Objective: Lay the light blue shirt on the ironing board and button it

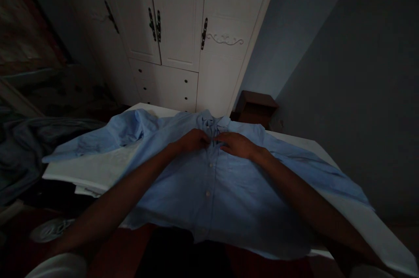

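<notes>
A light blue button-up shirt (183, 186) lies spread front up on a white table (94, 164), its sleeves stretched out to both sides and its hem hanging over the near edge. My left hand (196, 139) pinches the front placket just below the collar (207, 116). Across from it, my right hand (237, 144) grips the other side of the placket, fingers bent inward. The fabric between the two hands is gathered and partly parted. Lower down, buttons (207, 193) on the placket look fastened. Whether a button sits between my fingertips is too dark to tell.
A white wardrobe (176, 16) with dark handles stands behind the table. To its right is a brown wooden cabinet (257, 103) by the wall. Dark grey cloth (26, 151) is heaped at left, and a shoe (52, 230) lies on the red floor.
</notes>
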A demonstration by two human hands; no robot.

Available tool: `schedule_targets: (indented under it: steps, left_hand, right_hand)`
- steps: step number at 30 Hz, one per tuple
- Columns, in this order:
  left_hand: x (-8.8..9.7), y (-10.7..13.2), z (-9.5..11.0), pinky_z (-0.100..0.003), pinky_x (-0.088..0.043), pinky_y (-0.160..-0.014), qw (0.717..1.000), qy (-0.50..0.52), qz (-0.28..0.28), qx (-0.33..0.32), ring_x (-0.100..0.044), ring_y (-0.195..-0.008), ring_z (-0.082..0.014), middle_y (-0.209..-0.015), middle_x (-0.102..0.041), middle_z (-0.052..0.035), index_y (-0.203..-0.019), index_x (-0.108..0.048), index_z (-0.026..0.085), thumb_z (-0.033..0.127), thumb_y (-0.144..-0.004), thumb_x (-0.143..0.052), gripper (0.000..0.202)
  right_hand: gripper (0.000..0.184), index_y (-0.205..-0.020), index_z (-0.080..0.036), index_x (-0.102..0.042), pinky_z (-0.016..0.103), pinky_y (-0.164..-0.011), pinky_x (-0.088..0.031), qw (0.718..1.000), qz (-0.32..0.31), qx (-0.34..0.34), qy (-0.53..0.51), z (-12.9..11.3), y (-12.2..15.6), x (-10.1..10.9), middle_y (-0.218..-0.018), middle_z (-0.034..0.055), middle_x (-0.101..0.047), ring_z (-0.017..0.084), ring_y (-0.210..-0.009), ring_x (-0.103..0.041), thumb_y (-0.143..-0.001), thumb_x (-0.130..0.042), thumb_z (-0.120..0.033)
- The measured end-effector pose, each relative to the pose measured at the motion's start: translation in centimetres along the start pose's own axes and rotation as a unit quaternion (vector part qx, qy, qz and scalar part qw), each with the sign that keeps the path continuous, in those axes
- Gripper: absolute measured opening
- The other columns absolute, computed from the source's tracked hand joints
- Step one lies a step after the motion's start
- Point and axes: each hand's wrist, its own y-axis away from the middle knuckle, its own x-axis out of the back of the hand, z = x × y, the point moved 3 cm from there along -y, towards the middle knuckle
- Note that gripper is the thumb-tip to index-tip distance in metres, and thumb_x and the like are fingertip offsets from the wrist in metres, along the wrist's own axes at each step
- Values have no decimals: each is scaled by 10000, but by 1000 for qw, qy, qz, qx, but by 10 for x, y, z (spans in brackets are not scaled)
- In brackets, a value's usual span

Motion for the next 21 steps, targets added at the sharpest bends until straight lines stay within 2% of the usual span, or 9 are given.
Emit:
schedule_targets:
  steps: [3,7,10,13,17,21]
  left_hand:
    - [-3,2,-6,-228,-458,-778,999,24,-24,-1,-675,-818,-153,-843,-747,-20,-800,-757,186,139,-776,-575,189]
    - [-6,3,-6,-270,-461,-827,1000,13,-13,-14,-665,-884,-185,-932,-741,-55,-905,-754,181,172,-793,-614,180]
    - [-8,1,-3,-283,-459,-838,999,10,-30,-32,-661,-898,-194,-924,-737,-61,-902,-758,184,145,-782,-628,180]
    - [-8,-1,-5,-268,-464,-821,998,35,-36,-23,-669,-863,-178,-881,-745,-45,-859,-760,184,109,-772,-625,177]
    - [-11,-1,-8,-265,-466,-815,999,45,2,2,-672,-851,-170,-875,-750,-45,-843,-761,177,121,-794,-627,153]
    - [-13,1,-6,-268,-469,-838,998,57,29,-28,-665,-877,-164,-917,-747,-46,-885,-759,189,162,-831,-618,153]
  right_hand:
    - [209,-1047,-218,-695,326,-790,-536,999,-39,16,28,2,-7,-5,-983,51,-691,194,-903,-661,-882,-590,-143]
    - [221,-975,-216,-691,255,-664,-499,996,-12,65,58,-2,-8,2,-937,36,-684,148,-799,-645,-976,-470,-217]
    - [301,-946,-210,-684,261,-663,-485,990,20,110,91,-2,-8,8,-901,40,-688,144,-763,-628,-1011,-396,-268]
    - [325,-947,-210,-685,272,-681,-481,982,45,135,125,0,-10,8,-891,41,-695,143,-749,-618,-1019,-372,-261]
    - [335,-943,-226,-695,273,-663,-481,974,56,155,155,0,-13,-4,-855,26,-699,140,-708,-608,-1021,-371,-263]
    - [305,-997,-228,-703,274,-695,-512,975,103,147,130,0,-7,-16,-892,36,-713,147,-762,-640,-1012,-402,-272]
